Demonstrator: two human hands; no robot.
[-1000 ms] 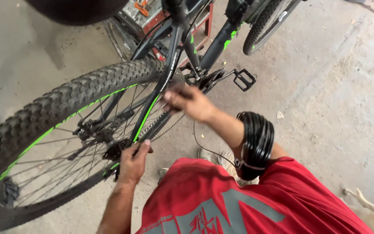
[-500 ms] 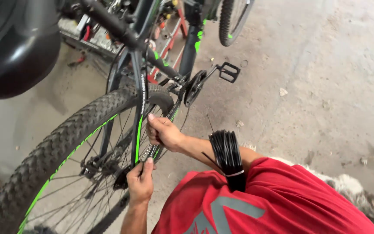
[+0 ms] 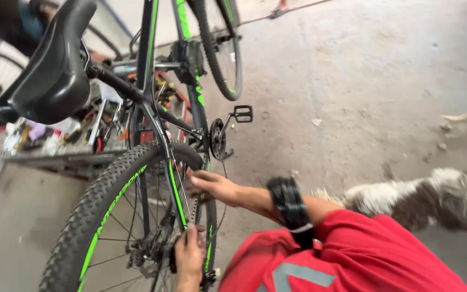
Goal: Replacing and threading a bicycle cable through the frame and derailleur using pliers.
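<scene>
Head view of a black and green bicycle [image 3: 152, 65] standing on a concrete floor [image 3: 363, 81]. The right hand [image 3: 212, 186] reaches to the rear wheel [image 3: 101, 216], its fingers spread narrowly and touching the thin cable [image 3: 182, 186] that runs beside the green seat stay [image 3: 175, 189]; a coil of black cable [image 3: 288, 208] is looped round that forearm. The left hand [image 3: 189, 257] is closed on the frame near the hub [image 3: 149, 251]. The saddle [image 3: 49, 70] lies upper left; crank and pedal [image 3: 242, 113] sit centre. Behind the wheel, a low rack [image 3: 55, 157] holds small mixed items, too blurred to identify. A shaggy dog [image 3: 422, 197] lies just beside the person's red shirt [image 3: 352, 259]
</scene>
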